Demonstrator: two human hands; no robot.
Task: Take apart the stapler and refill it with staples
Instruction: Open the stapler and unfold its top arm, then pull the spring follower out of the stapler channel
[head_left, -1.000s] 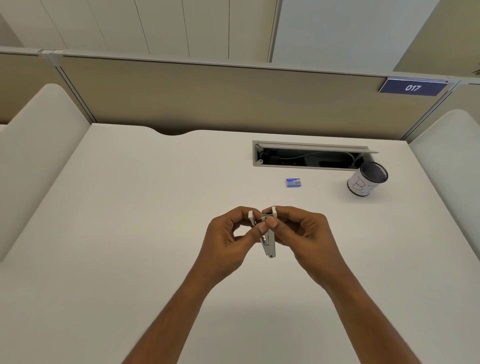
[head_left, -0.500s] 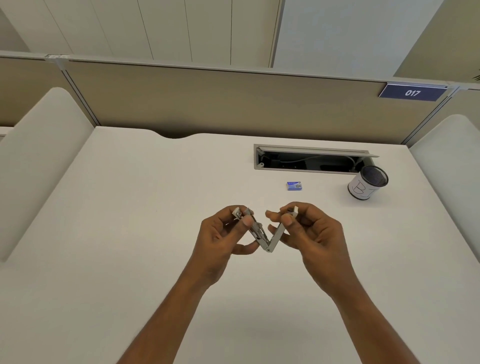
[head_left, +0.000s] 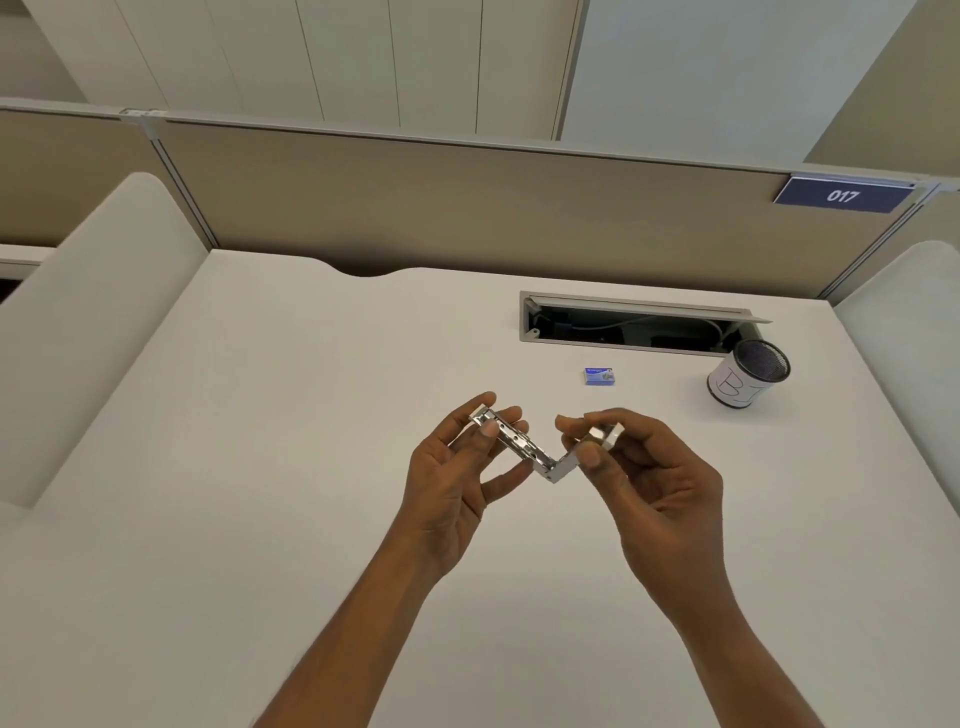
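Stapler (head_left: 525, 453) splayed in a V, up between your two hands!
Your left hand (head_left: 457, 483) pinches the metal arm, thumb on top, fingers behind. Your right hand (head_left: 662, 486) pinches the white arm near its tip. The hinge hangs low between them, above the desk (head_left: 249, 519). The staple box (head_left: 600, 375) lies just beyond your right hand, the cup (head_left: 748, 382) farther to its right.

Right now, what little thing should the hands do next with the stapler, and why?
Probably the right hand should let go and reach for the small blue box lying beyond it on the desk. The stapler is already swung open in a V, the left hand grips its metal arm, and the box lies untouched.
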